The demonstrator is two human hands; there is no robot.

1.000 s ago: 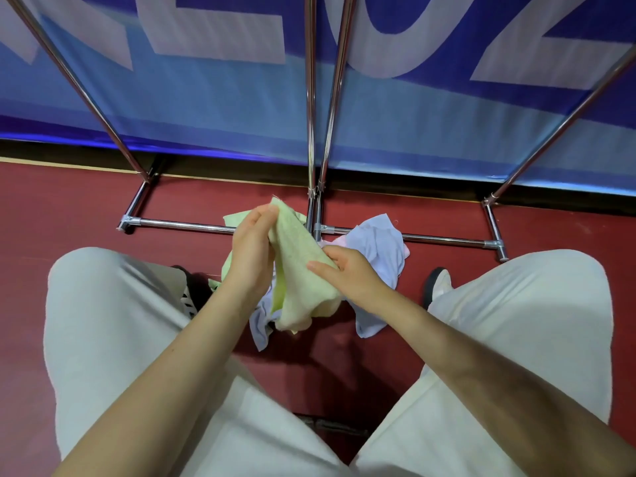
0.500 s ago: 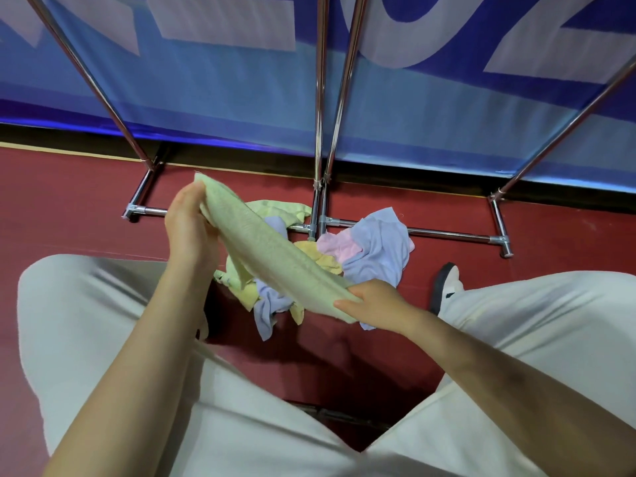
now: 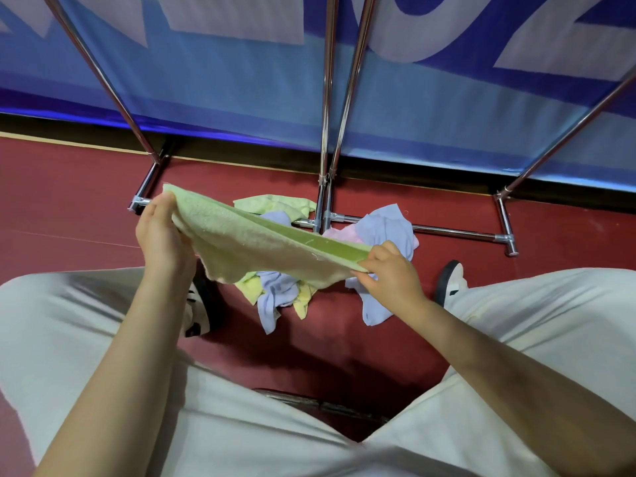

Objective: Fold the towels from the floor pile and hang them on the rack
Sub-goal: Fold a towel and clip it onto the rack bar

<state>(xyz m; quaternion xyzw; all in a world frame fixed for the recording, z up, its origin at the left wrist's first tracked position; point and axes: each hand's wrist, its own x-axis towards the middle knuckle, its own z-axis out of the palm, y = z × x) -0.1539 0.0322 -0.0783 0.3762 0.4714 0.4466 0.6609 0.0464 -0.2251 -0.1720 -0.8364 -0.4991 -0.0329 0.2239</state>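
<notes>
Both hands pinch green towel (image 3: 254, 242) over red floor (image 3: 69, 208); blue banner (image 3: 241, 80) behind

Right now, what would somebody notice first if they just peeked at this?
First, the green towel stretched between the left hand and right hand, mid-picture. Beneath it, a jumbled towel pile in purple, pink and yellow lies on the red floor against the shiny metal rack.

A dark red floor (image 3: 69, 208) runs back to a black skirting strip (image 3: 241, 154). Above it hangs a blue banner (image 3: 241, 84) with large pale lettering, lit evenly, glowing violet along its lower edge
</notes>
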